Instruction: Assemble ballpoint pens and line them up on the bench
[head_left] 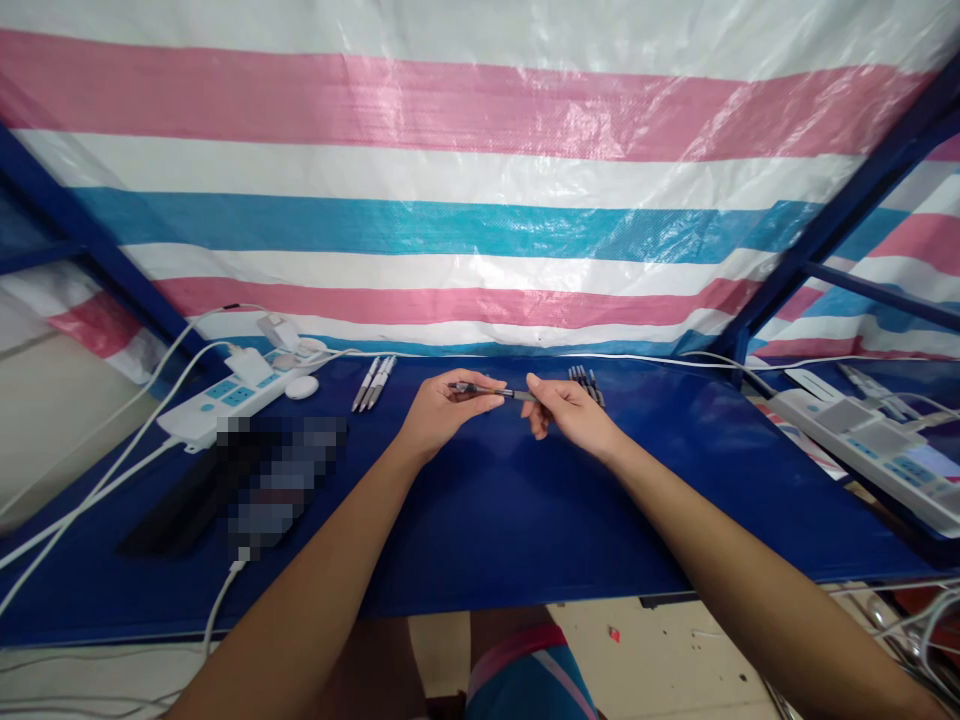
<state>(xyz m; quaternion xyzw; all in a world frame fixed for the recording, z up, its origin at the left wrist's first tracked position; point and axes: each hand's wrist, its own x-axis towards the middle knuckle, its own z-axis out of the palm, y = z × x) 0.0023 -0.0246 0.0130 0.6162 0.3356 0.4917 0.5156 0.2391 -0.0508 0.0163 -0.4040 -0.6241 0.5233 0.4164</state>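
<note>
Both hands meet above the middle of the blue table, holding a slim pen (516, 395) almost level between them. My left hand (442, 412) pinches its dark part between thumb and fingers. On the pen's grey end my right hand (570, 412) closes with thumb and forefinger, the other fingers curled below. Whether the pen is whole or in two parts cannot be made out. Beyond my left hand lie a few white-and-grey pens (373, 384) side by side. Several dark pens or pen parts (586, 382) lie just behind my right hand, which partly hides them.
A white power strip (225, 400) with plugs and cables sits at the table's left, near a round white disc (301, 388). A blurred dark device (277, 490) lies in front. Another power strip (870, 450) is at right. Striped sheeting (480, 230) hangs behind the blue table (525, 540).
</note>
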